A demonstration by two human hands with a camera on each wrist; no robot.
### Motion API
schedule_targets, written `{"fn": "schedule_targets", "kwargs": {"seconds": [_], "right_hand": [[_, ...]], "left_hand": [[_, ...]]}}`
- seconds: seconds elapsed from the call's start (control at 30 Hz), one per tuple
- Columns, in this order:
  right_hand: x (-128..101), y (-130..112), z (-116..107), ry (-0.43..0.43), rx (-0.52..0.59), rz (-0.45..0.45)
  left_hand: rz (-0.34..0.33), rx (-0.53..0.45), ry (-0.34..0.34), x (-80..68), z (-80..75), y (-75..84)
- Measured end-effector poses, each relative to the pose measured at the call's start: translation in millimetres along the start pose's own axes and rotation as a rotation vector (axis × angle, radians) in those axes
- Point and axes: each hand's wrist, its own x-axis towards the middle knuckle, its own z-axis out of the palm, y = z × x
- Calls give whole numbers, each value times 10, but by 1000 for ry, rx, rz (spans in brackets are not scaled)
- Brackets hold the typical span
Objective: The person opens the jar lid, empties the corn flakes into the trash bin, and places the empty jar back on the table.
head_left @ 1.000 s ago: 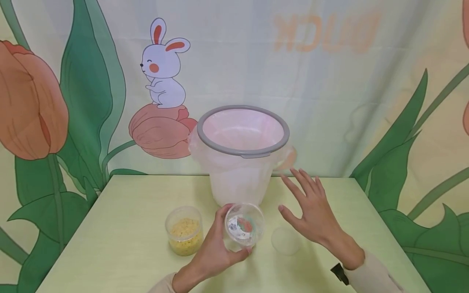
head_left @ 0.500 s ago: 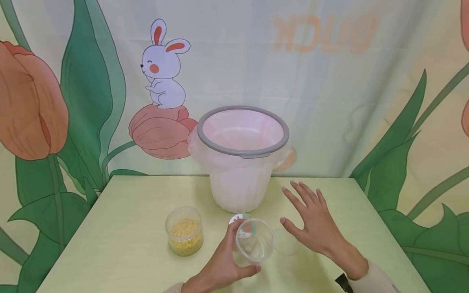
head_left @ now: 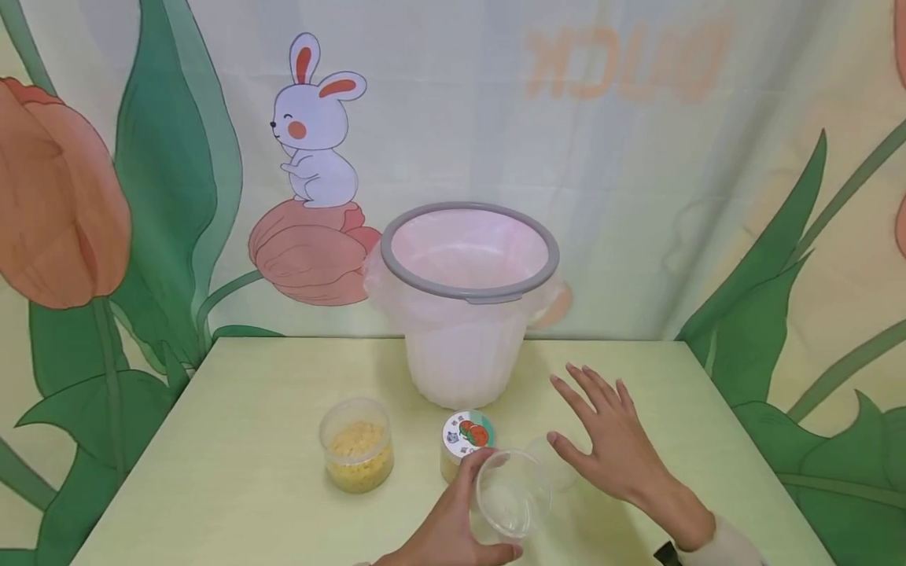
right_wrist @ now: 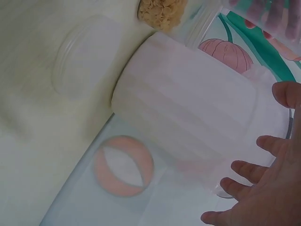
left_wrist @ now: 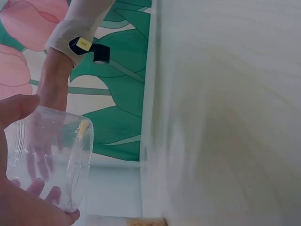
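Note:
My left hand (head_left: 453, 519) grips a clear plastic jar (head_left: 513, 495), tilted with its round opening facing up toward the head camera. A small yellow crumb clings inside this jar (left_wrist: 56, 155) near its base in the left wrist view. Held in the air with fingers spread, my right hand (head_left: 609, 452) touches nothing. A clear round lid (head_left: 559, 472) lies on the table below it, partly hidden by the hand and jar. Just behind my left hand stands a labelled jar (head_left: 467, 432) with orange fruit on its top. Farther left, an open jar (head_left: 358, 464) contains yellow crumbly flakes.
A white bin (head_left: 463, 354) with a grey rim and pinkish liner bag stands at the table's back edge. The pale green table (head_left: 233, 472) meets a printed curtain (head_left: 637, 196) behind it.
My left hand has moved the clear jar right and toward me, uncovering the labelled jar behind it. My right hand has come slightly down and nearer, fingers still spread.

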Motion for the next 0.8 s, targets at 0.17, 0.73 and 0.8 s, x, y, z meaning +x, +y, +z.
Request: {"fn": "schedule_targets", "kwargs": {"seconds": [0.17,0.73,0.8], "right_hand": [[-38,28,26,15,-3,-6],[-143,91,72,12,-19,14],[-145,100,71,7,-17,21]], "left_hand": [[21,-35,-35,22,66,-71],[-30,5,-72,136,211,-278],[-53,11,-73,148,221,-287]]}}
